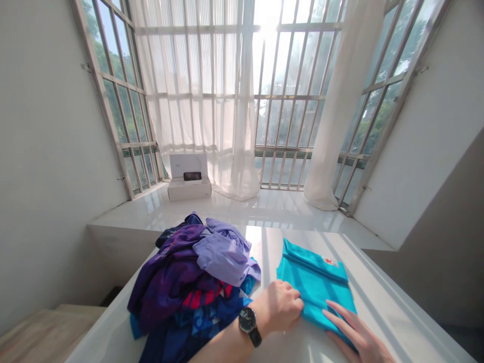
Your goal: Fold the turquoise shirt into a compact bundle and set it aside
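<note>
A turquoise garment (321,285), folded into a rough rectangle with a small red star-like print near its far edge, lies on the white table. At its near left edge my left hand (280,305), with a black watch on the wrist, has its fingers curled closed on the cloth. Spread fingers of my right hand (353,333) rest on the garment's near right part. To the left is a loose heap of clothes: a lavender garment (225,252) on top, a dark purple one (170,277), and blue patterned cloth (204,320) underneath.
Beyond the white table (260,242) is a glossy window ledge (272,206). An open white box (189,189) with a phone-like dark device (192,176) stands on it. White curtains (230,101) hang before barred windows. A wooden surface (41,330) is at lower left.
</note>
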The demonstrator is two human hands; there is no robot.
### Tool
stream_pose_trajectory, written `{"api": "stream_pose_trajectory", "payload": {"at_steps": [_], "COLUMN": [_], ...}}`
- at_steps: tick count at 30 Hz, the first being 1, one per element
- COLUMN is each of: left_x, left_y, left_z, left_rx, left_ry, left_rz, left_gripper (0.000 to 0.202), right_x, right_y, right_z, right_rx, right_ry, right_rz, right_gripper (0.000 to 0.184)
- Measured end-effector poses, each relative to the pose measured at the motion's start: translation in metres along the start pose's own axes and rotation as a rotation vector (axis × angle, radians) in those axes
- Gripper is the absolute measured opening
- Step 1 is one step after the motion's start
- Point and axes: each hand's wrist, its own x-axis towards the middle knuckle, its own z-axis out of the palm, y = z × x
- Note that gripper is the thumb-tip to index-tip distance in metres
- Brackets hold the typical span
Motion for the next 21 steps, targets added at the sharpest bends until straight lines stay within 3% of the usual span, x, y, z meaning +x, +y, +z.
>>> {"api": "stream_pose_trajectory", "payload": {"at_steps": [8,13,18,21], "left_x": [-0.005,-0.003,-0.001,-0.001], "left_y": [-0.011,-0.011,-0.009,-0.011], "left_z": [-0.003,-0.005,-0.006,-0.008], "left_rx": [-0.052,-0.049,-0.121,-0.138], "left_ry": [-0.019,0.018,0.073,0.087], "left_rz": [-0.038,-0.096,-0.227,-0.282], "left_gripper": [0.003,0.004,0.007,0.009], "right_x": [0.001,0.009,0.016,0.014], "right_y": [-0.002,-0.014,-0.025,-0.021], "right_z": [-0.007,-0.012,-0.009,-0.005], "right_rx": [0.115,0.031,-0.064,-0.077], "right_ry": [-0.063,0.020,0.078,0.096], "right_rz": [0.029,0.028,0.043,0.041], "right_gripper": [0.028,0.023,0.038,0.030]}}
